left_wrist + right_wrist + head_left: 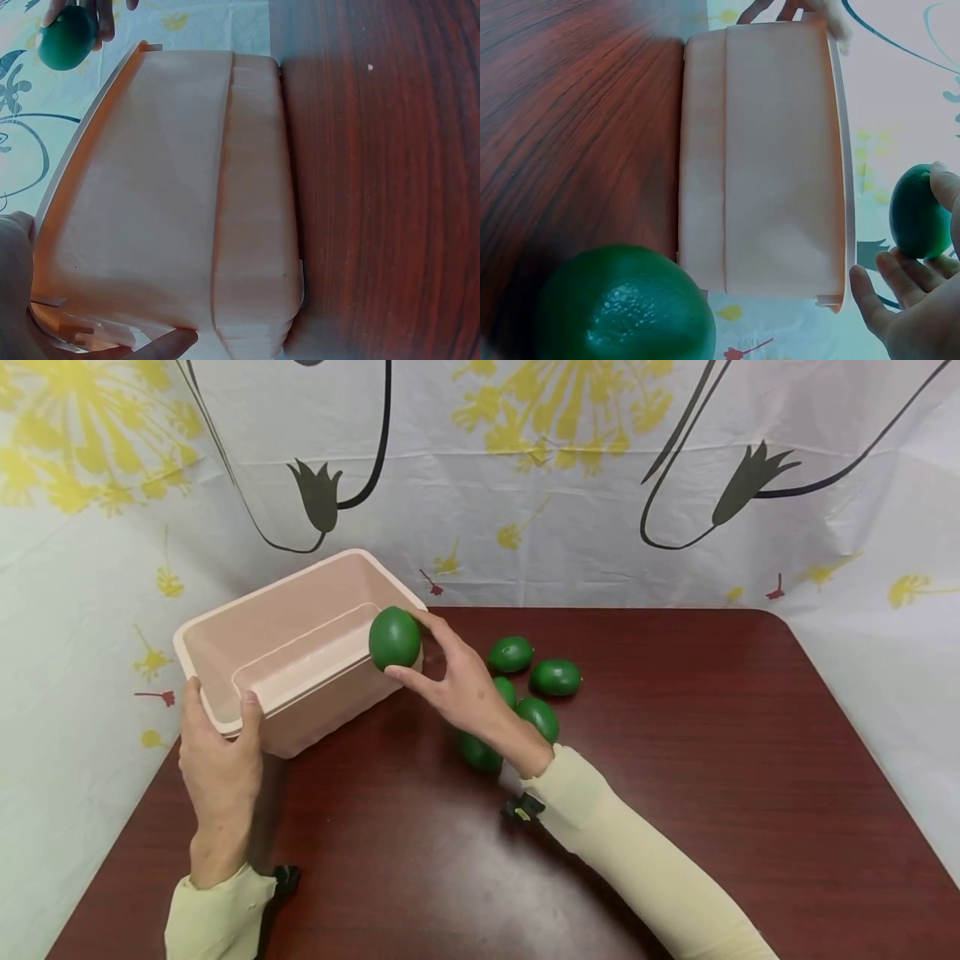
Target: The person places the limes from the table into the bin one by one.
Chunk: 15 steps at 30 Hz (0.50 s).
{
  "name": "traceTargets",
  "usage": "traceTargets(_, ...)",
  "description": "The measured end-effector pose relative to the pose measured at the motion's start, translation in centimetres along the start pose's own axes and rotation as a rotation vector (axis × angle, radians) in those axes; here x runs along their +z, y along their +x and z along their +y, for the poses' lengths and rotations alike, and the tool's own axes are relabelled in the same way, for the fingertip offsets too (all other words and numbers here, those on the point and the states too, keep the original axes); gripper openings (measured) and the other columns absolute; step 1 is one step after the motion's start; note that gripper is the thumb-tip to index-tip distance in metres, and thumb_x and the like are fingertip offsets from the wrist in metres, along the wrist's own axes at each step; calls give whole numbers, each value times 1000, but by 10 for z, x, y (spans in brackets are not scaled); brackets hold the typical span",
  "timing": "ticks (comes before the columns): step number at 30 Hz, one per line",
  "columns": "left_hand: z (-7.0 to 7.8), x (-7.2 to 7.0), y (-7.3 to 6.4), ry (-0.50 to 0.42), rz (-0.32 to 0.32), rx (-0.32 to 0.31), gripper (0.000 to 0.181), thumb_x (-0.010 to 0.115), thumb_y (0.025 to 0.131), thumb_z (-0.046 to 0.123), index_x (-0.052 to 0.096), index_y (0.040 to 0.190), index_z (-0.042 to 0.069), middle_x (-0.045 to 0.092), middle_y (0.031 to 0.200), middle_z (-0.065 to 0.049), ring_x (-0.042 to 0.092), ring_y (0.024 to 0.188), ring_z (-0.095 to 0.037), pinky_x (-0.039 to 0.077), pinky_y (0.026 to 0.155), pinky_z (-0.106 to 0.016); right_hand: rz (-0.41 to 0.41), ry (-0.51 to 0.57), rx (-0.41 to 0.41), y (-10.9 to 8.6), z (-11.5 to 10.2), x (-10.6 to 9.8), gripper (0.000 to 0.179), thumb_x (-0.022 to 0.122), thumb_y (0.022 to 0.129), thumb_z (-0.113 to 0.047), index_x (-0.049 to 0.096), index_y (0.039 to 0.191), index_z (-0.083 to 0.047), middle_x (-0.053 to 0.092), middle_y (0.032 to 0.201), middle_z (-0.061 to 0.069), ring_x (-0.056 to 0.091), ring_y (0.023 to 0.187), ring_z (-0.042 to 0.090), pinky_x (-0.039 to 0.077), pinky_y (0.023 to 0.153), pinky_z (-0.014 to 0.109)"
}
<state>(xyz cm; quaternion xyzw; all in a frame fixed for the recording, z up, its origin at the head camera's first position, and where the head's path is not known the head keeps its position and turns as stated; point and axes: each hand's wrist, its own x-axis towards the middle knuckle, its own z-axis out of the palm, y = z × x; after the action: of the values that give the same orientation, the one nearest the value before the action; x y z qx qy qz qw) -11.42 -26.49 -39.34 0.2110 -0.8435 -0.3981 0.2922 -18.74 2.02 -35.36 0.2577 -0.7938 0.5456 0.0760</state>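
Note:
My right hand point(465, 685) pinches a green lime point(394, 638) between thumb and fingers, over the right end of a pale pink plastic bin point(330, 714). In the right wrist view the held lime point(919, 212) shows above the bin's rim level. My left hand point(221, 768) grips the bin's near left corner, thumb over the rim and fingers along the outer side, as the left wrist view also shows. The part of the bin's inside that shows holds nothing. Several more limes point(556, 677) lie on the table right of the bin, some partly hidden behind my right forearm.
The dark red wooden table point(712, 777) has its far edge against a white cloth point(585, 552) printed with yellow and grey flowers. One lime point(626, 307) looms close to the right wrist camera. Small black devices point(522, 807) sit at both sleeve cuffs.

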Motion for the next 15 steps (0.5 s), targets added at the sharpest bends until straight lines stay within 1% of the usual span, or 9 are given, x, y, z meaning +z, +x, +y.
traceTargets(4, 1, 1, 1, 0, 0, -3, 76, 58, 96, 50, 34, 164, 27, 42, 166, -2, 46, 149, -37, 33, 120, -59, -5, 18, -1, 2, -1, 1, 77, 80, 92, -34, 41, 158, -31, 57, 149, -4, 61, 122, 14, 51, 105, 43)
traceTargets(8, 1, 0, 1, 1, -8, -14, 75, 57, 96, 50, 33, 164, 28, 42, 167, -2, 45, 149, -37, 33, 121, -59, -13, 6, 6, 4, -1, 2, 77, 79, 93, -35, 40, 159, -33, 57, 146, -5, 61, 113, 13, 52, 98, 36)
traceTargets(10, 1, -1, 0, 2, -10, -19, 75, 57, 96, 50, 33, 164, 28, 42, 167, -1, 45, 149, -37, 33, 121, -59, -16, -4, 10, 5, 0, 3, 77, 78, 93, -35, 39, 159, -33, 57, 145, -5, 60, 112, 13, 51, 96, 34)
traceTargets(15, 1, -1, 0, -1, -8, -19, 76, 57, 96, 50, 33, 164, 27, 41, 167, -2, 45, 149, -36, 33, 121, -59, -23, -6, 22, 6, 0, 5, 77, 77, 94, -35, 38, 160, -33, 59, 137, -2, 59, 104, 15, 51, 88, 32)
